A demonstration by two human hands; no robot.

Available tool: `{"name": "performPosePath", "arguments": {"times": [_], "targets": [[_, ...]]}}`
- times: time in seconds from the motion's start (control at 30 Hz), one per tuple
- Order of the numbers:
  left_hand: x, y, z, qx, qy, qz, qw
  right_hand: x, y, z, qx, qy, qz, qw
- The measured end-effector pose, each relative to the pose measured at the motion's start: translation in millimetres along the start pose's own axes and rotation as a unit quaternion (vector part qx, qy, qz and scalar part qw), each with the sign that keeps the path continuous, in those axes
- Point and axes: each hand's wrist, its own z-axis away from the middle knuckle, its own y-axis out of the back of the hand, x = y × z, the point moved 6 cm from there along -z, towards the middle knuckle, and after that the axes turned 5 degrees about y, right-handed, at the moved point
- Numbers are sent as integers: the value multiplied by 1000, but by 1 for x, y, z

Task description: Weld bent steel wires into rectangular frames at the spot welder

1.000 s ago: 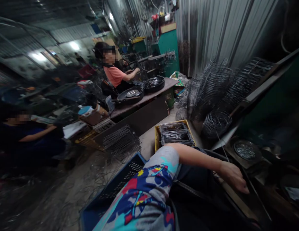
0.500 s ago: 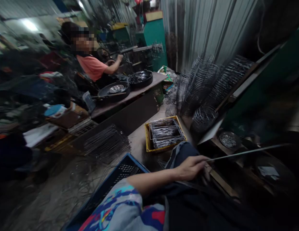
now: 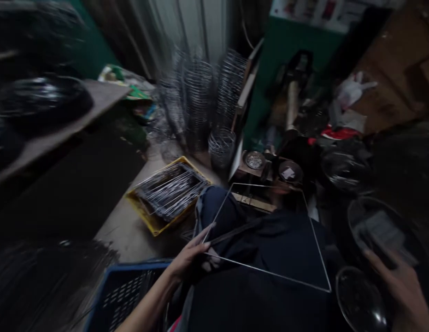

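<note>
The left hand (image 3: 190,257) has its fingers closed around one corner of a wire frame (image 3: 269,272). The frame is thin, hard metal, pale grey and a bit shiny. It has four straight sides and sharp corners, with nothing in the middle. It is tilted over the person's lap, and dark, soft, creased cloth (image 3: 269,299) shows through it.

The right hand (image 3: 402,279) is off to the right and looks blurry, so I cannot tell how wide its fingers are or if they touch anything. It is near a round, smooth, shiny bowl (image 3: 359,297) and a big dark tub (image 3: 352,221) with a flat pale thing in it.

By the left arm is a blue crate (image 3: 114,299) with rows of little holes. Past it, a yellow crate (image 3: 140,216) sits on the floor, full of thin grey wires (image 3: 173,191) lying in a messy heap.

Beyond the lap are two small round dishes. The left dish (image 3: 255,168) holds lots of tiny shiny bits, and the right dish (image 3: 297,173) has a white scrap in it.

Farther back, wire rings (image 3: 198,92) stand in tall stacks. At the left, a glossy black pan (image 3: 41,99) sits on a counter (image 3: 107,94). Behind the rings is a grey metal wall (image 3: 190,27) with long ridges.
</note>
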Motion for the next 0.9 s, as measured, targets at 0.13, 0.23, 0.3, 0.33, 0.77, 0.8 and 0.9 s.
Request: {"name": "performPosePath", "arguments": {"times": [0.13,0.23,0.3,0.33,0.77,0.8,0.9], "targets": [[3,-26,-13,-15,-8,8,1000,-22,10,17,-22,-46,-27,998],[8,-41,-17,-3,-26,1,1000,-70,3,22,-79,67,-36,994],[12,-44,-16,20,-26,-10,999,-92,-9,25,-107,124,-33,986],[15,-44,-14,29,-26,-17,999,-100,-17,26,-116,146,-34,982],[26,-64,-5,65,-41,-58,995,-141,-123,42,-255,255,-111,926],[27,-65,-5,67,-41,-58,995,-141,-124,43,-258,254,-111,925],[29,-69,-4,75,-42,-59,995,-141,-126,44,-269,249,-108,924]]}}
